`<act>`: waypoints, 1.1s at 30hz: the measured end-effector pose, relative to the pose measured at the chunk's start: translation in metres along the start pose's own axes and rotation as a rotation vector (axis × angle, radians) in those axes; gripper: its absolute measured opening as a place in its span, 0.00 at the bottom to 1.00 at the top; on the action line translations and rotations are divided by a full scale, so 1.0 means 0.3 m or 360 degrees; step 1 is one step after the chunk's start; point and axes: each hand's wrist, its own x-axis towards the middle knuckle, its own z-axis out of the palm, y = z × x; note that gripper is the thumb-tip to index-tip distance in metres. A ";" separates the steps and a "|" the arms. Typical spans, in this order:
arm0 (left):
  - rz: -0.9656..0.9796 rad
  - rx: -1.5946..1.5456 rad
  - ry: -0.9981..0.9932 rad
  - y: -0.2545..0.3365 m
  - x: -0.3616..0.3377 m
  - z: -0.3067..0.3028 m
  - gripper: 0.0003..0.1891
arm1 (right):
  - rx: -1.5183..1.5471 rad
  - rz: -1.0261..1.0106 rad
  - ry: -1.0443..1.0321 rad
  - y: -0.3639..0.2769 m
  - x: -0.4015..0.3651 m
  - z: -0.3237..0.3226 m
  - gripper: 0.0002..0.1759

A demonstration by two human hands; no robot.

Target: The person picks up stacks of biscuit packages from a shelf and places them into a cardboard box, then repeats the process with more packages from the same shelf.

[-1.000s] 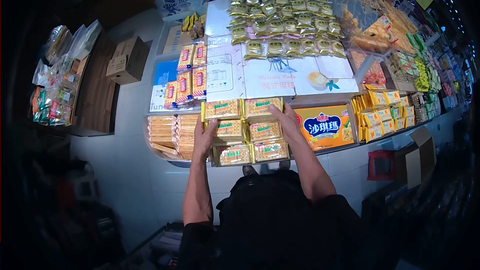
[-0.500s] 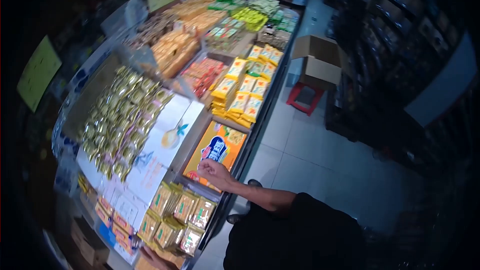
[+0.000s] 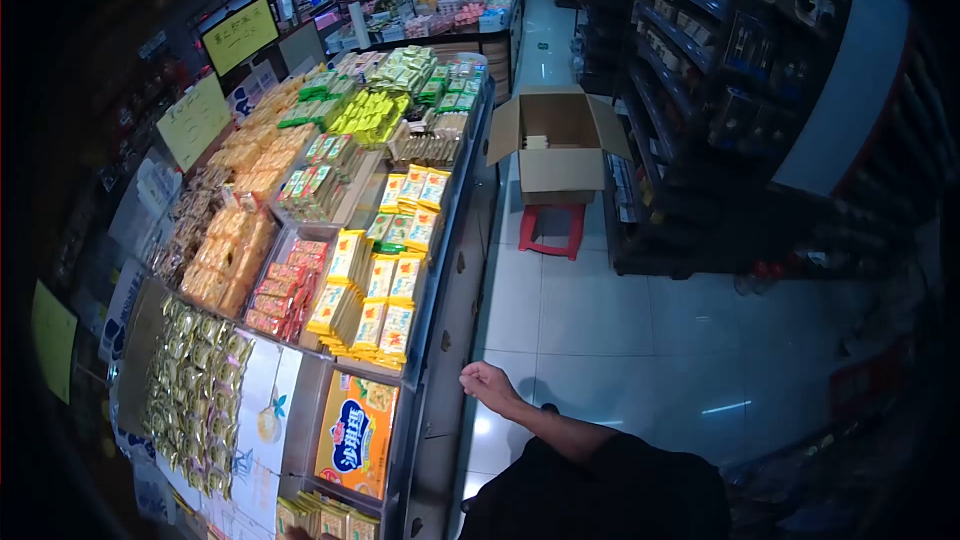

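Observation:
My right hand [image 3: 491,386] hangs over the aisle floor, just right of the display counter's edge, with its fingers curled; nothing shows in it. To its left lies an orange snack box [image 3: 357,432] with a blue label, set in a compartment of the counter. Behind that box stand stacks of yellow-and-white packets [image 3: 372,302]. At the bottom edge of the view, beside gold-wrapped packets [image 3: 325,518], only a small dark part of my left hand [image 3: 298,533] shows, its fingers hidden.
An open cardboard box [image 3: 562,168] sits on a red stool [image 3: 551,231] in the aisle. Dark shelves [image 3: 680,50] line the right side. Yellow signs [image 3: 240,35] stand behind the counter, and gold-wrapped sweets [image 3: 195,390] fill its left part.
The view has turned up and along the aisle. My right hand has moved from over the orange box to beyond the counter's edge. My left hand has mostly left the view.

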 end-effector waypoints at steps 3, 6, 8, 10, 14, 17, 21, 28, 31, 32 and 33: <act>-0.0684 -0.1184 -0.0468 0.304 -0.098 0.208 0.25 | 0.0020 0.0113 0.0032 0.015 0.027 -0.226 0.13; -0.0633 -0.1401 -0.1209 0.536 -0.147 0.381 0.13 | -0.0126 0.0309 0.0154 0.059 0.066 -0.465 0.15; -0.0556 -0.1473 -0.1562 0.621 -0.204 0.492 0.07 | -0.0083 0.0399 0.0271 0.058 0.058 -0.611 0.14; -0.0485 -0.1469 -0.1738 0.702 -0.244 0.584 0.05 | -0.0037 0.0495 0.0397 0.081 0.048 -0.746 0.14; -0.0419 -0.1616 -0.2095 0.844 -0.337 0.775 0.05 | 0.0112 0.0625 0.0722 0.127 -0.027 -0.954 0.14; -0.0248 -0.1573 -0.2312 0.962 -0.354 0.896 0.06 | 0.0203 0.0743 0.0917 0.142 -0.061 -1.051 0.14; -0.0218 -0.1623 -0.2551 1.137 -0.368 1.073 0.08 | 0.0234 0.0784 0.1141 0.141 -0.007 -1.162 0.15; 0.0085 -0.1529 -0.2896 1.348 -0.332 1.564 0.12 | 0.0200 0.0410 0.1148 -0.064 0.465 -1.378 0.16; 0.0153 -0.1425 -0.2961 1.448 -0.268 1.731 0.14 | 0.0116 0.0284 0.1169 -0.208 0.683 -1.463 0.16; 0.0179 -0.1419 -0.2953 1.473 -0.254 1.778 0.15 | 0.0069 0.0219 0.1158 -0.249 0.752 -1.495 0.16; 0.0196 -0.1405 -0.2951 1.490 -0.244 1.816 0.16 | 0.0025 0.0165 0.1144 -0.288 0.815 -1.524 0.16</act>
